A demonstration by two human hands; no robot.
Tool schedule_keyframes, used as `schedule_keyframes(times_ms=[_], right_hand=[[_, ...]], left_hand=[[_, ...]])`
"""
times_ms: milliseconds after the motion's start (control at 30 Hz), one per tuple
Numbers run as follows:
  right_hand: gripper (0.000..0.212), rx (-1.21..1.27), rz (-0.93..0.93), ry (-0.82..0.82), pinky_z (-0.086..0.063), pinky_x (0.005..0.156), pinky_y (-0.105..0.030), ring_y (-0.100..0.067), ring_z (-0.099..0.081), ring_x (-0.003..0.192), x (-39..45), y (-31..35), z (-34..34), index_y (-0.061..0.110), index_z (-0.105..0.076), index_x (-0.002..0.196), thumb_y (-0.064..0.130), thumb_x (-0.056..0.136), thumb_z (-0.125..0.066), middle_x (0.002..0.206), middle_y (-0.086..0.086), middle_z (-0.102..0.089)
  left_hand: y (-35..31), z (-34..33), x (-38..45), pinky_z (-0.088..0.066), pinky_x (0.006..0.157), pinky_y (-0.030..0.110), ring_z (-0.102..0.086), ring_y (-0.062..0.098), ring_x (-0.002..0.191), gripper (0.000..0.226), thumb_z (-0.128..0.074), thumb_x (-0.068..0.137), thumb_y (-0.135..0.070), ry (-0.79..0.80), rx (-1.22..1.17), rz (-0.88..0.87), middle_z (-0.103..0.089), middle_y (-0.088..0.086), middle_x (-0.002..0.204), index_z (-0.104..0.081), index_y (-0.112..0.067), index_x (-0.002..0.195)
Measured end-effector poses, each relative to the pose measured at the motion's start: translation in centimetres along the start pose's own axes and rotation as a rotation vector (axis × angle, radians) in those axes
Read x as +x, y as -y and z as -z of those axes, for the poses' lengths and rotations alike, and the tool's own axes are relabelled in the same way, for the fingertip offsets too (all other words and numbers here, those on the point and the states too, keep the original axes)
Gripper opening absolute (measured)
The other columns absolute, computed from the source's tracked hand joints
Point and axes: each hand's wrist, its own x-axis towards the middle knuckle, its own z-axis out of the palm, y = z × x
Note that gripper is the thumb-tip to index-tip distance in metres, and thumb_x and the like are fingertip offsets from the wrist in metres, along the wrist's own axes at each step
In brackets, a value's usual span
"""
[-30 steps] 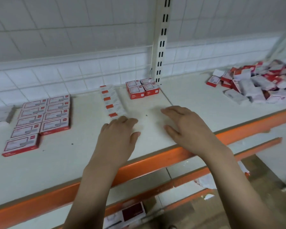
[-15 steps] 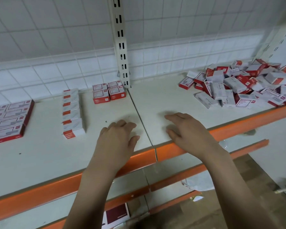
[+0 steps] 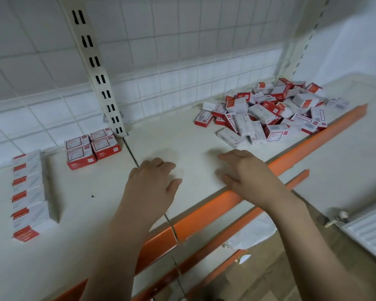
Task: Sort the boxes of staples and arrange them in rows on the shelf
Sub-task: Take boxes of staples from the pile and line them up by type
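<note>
The right hand (image 3: pixel 245 170) rests palm-down at the front of the shelf (image 3: pixel 182 135), fingers loosely spread and holding nothing, its heel over the orange front rail (image 3: pixel 308 146); the left hand (image 3: pixel 152 183) lies flat just beside it, equally relaxed and empty, on the near side of the seam between the two shelf boards. What the next move turns on is the loose heap of staple boxes (image 3: pixel 267 114), which lies ahead and to the right of both hands, toward the back corner of the right-hand board; the right hand is clearly the nearer one, and bare shelf lies between it and the heap's closest boxes. Those nearest white boxes lie on their sides with long axes running roughly front to back, slightly skewed, so a reach forward and rightward looks most direct. Sorted stock sits on the opposite side: a block of four red-sided boxes (image 3: pixel 91 148) near the slotted upright (image 3: pixel 100 83), and a front-to-back row of white boxes (image 3: pixel 28 194) farther left. A radiator (image 3: pixel 369 233) stands low at the right, clear of the reach.
</note>
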Motion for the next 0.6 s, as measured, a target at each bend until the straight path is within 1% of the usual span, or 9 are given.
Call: schedule_keyframes(times_ms=[100,167,267,367,433,533,600], right_hand=[[0.049,-0.023,-0.007,-0.026,-0.034,0.098,-0.027,-0.022,-0.041,0.125,0.7,-2.3,0.8,0.014,-0.041,0.138,0.022,0.091,-0.054,0.135,-0.004,-0.047],[0.048,-0.037,0.004,-0.032,-0.035,0.096,-0.028,-0.023,-0.043,0.122,1.5,-3.9,1.4,0.013,-0.043,0.136,0.021,0.090,-0.054,0.131,-0.005,-0.049],[0.046,-0.048,0.042,-0.017,-0.042,0.093,-0.036,-0.027,-0.047,0.114,2.9,-6.6,2.5,0.012,-0.047,0.133,0.019,0.089,-0.057,0.121,-0.009,-0.053],[0.042,-0.081,0.070,-0.005,-0.042,0.091,-0.038,-0.029,-0.047,0.113,5.1,-9.1,3.9,0.010,-0.052,0.126,0.019,0.086,-0.060,0.118,-0.011,-0.053],[0.051,-0.133,0.105,0.010,-0.039,0.094,-0.036,-0.029,-0.044,0.117,6.8,-10.5,4.6,0.011,-0.048,0.131,0.025,0.084,-0.063,0.124,-0.011,-0.050],[0.068,-0.227,0.157,0.092,-0.031,0.096,-0.029,-0.024,-0.038,0.120,9.4,-11.8,5.4,0.012,-0.041,0.136,0.041,0.080,-0.066,0.128,-0.009,-0.045],[0.078,-0.238,0.174,0.157,-0.032,0.097,-0.029,-0.022,-0.036,0.121,10.6,-12.5,5.6,0.012,-0.036,0.139,0.047,0.076,-0.068,0.129,-0.008,-0.042]], left_hand=[[-1.4,-0.6,1.9,-0.039,0.098,0.034,-0.048,0.017,0.115,0.042,-0.042,0.095,-0.041,-0.012,0.000,-0.024,-0.054,-0.003,0.125,-0.048,-0.023,0.132],[-2.4,-1.0,3.1,-0.039,0.098,0.034,-0.047,0.016,0.116,0.042,-0.042,0.095,-0.041,-0.019,0.003,-0.024,-0.054,-0.004,0.126,-0.048,-0.023,0.132],[-4.1,-1.9,4.8,-0.039,0.096,0.034,-0.049,0.018,0.114,0.041,-0.043,0.095,-0.041,-0.039,-0.001,0.001,-0.056,-0.003,0.123,-0.050,-0.022,0.131],[-5.6,-2.7,6.1,-0.042,0.093,0.037,-0.052,0.021,0.110,0.040,-0.046,0.094,-0.040,-0.062,-0.007,0.023,-0.058,0.000,0.119,-0.053,-0.020,0.128],[-6.5,-3.2,6.7,-0.042,0.092,0.037,-0.052,0.022,0.109,0.040,-0.048,0.093,-0.038,-0.074,-0.011,0.042,-0.059,0.001,0.119,-0.054,-0.019,0.127],[-7.3,-3.7,7.3,-0.041,0.093,0.037,-0.051,0.024,0.110,0.040,-0.050,0.092,-0.037,-0.081,-0.019,0.082,-0.058,0.001,0.120,-0.054,-0.019,0.128],[-7.6,-4.0,7.3,-0.042,0.091,0.038,-0.052,0.026,0.109,0.039,-0.052,0.091,-0.037,-0.079,-0.016,0.112,-0.058,0.002,0.118,-0.056,-0.018,0.126]])
